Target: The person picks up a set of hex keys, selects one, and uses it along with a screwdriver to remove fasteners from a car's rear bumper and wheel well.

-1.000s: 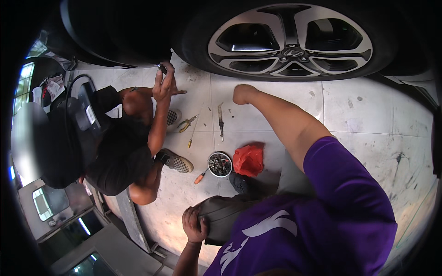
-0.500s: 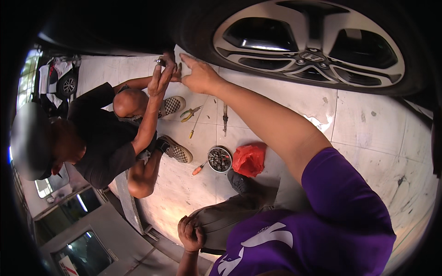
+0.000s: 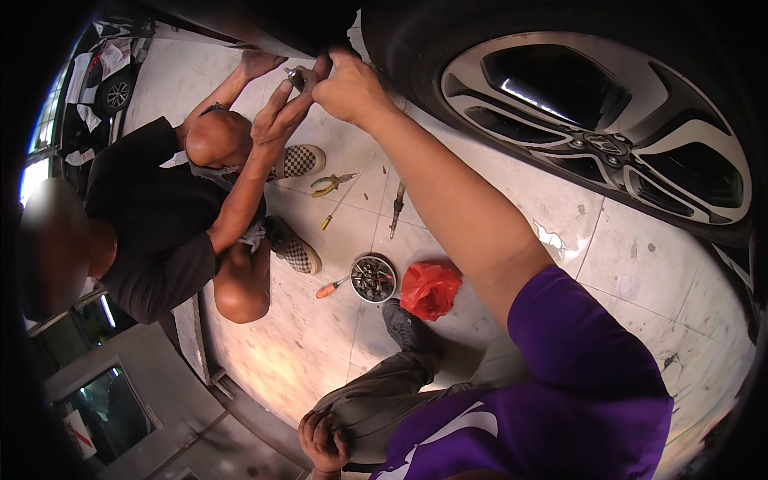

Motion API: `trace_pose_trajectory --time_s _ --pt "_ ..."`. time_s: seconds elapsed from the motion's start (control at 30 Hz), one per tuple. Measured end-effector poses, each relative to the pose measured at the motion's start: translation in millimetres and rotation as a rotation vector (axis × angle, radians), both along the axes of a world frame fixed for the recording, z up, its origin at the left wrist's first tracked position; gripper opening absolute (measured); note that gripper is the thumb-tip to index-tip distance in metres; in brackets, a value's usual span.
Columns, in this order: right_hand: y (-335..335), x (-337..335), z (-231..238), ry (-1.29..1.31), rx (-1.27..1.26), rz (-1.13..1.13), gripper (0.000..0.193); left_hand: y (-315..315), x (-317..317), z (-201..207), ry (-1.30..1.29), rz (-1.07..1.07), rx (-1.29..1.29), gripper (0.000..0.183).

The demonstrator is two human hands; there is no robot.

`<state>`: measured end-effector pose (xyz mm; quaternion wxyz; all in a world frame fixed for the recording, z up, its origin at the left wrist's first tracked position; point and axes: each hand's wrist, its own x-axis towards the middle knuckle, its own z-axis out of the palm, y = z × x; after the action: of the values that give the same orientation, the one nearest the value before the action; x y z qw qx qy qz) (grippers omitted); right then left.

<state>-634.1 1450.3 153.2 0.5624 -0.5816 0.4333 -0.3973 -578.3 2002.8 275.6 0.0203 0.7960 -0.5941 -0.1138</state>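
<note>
My right hand (image 3: 352, 88) reaches up to the dark lower edge of the car body (image 3: 272, 24), beside the tyre. Its fingers are bent and partly hidden there, so what they grip cannot be made out. Touching or nearly touching it is a co-worker's hand (image 3: 280, 116), which holds a small shiny metal part (image 3: 296, 78). The co-worker's other hand (image 3: 260, 64) is raised near the body edge. My left hand (image 3: 324, 440) rests on my trouser knee with its fingers draped over it, holding nothing.
A wheel (image 3: 600, 136) fills the upper right. On the tiled floor are a bowl of small metal parts (image 3: 374, 278), a red plastic bag (image 3: 430, 290), an orange-handled screwdriver (image 3: 328, 290), pliers (image 3: 330, 185), a yellow-handled screwdriver (image 3: 327, 222) and a slim tool (image 3: 397, 212). The co-worker squats at left.
My right hand has gone from pointing with the index finger to bent fingers at the body edge. The co-worker's hands have moved apart. The view has shifted; my left hand stays on the knee.
</note>
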Motion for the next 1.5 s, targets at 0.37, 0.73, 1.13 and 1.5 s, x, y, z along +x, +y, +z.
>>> trace_pose_trajectory --time_s 0.37,0.73,1.13,1.5 --pt "9.8 14.4 -32.0 0.058 -0.312 -0.111 0.079 1.3 2.6 -2.5 0.008 0.013 0.04 0.028" --pt "4.4 7.4 -27.9 0.143 -0.357 -0.149 0.063 -0.6 11.4 -0.4 0.013 0.028 0.054 0.031" --pt "4.7 8.7 -25.6 0.044 -0.357 -0.259 0.057 -9.1 11.7 0.7 0.01 0.012 0.046 0.033" --pt "-6.1 19.9 -32.0 -0.077 -0.25 -0.311 0.052 -6.7 11.8 0.5 0.031 0.017 0.053 0.033"
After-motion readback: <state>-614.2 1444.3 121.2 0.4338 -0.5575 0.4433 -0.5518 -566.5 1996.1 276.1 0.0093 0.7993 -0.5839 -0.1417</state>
